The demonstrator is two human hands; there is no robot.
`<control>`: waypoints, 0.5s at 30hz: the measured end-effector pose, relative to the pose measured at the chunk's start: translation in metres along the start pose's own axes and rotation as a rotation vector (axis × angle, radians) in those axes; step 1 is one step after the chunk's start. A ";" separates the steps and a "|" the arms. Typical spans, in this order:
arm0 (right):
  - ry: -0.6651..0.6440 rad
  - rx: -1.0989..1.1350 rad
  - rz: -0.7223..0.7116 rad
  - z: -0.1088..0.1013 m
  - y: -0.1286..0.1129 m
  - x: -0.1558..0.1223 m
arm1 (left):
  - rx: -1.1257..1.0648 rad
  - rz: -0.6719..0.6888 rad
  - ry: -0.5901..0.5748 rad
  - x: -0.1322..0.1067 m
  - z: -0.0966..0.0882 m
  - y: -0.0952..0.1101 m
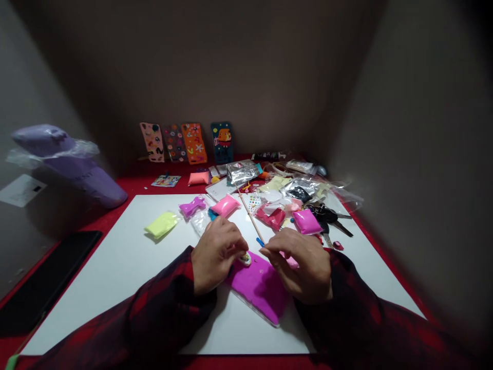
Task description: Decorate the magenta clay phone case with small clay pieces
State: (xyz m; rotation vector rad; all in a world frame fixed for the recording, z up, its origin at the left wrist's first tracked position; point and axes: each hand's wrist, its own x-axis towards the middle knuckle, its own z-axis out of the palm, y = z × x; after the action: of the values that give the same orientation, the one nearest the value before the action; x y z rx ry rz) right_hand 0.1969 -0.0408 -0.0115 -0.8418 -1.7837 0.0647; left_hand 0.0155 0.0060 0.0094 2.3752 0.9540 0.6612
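Note:
A phone case spread with purple clay (262,288) lies slanted on the white board between my hands. My left hand (217,252) has its fingers pinched at the case's upper left corner, on a small white oval charm (245,259). Over the upper right part of the case, my right hand (302,262) is closed, thumb and forefinger pressed together. From those fingertips a thin wooden stick (250,216) slants away to the upper left, with a blue piece (260,241) beside its near end. My right fingers hide the stick's very end.
Packets of clay, among them yellow (162,224), pink (226,205) and magenta (307,222), lie beyond my hands. Keys (331,216) lie at right. Decorated phone cases (194,143) lean on the back wall. A purple wrapped object (77,164) stands left, near a black phone (50,277).

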 end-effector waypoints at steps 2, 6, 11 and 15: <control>-0.005 -0.003 -0.001 0.000 0.001 -0.001 | 0.020 0.064 -0.004 -0.001 0.004 0.002; 0.001 0.017 0.004 0.001 0.001 -0.002 | 0.165 0.187 0.004 -0.002 0.016 0.007; 0.002 0.031 0.006 0.000 0.001 -0.001 | 0.451 0.212 0.087 -0.002 0.032 0.014; 0.000 -0.005 0.006 0.000 0.002 -0.002 | 0.566 0.223 0.099 -0.001 0.036 0.017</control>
State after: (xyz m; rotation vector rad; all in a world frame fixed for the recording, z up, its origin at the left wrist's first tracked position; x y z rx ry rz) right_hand 0.1980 -0.0409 -0.0141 -0.8508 -1.7816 0.0648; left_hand 0.0452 -0.0149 -0.0082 3.0052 1.0308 0.6587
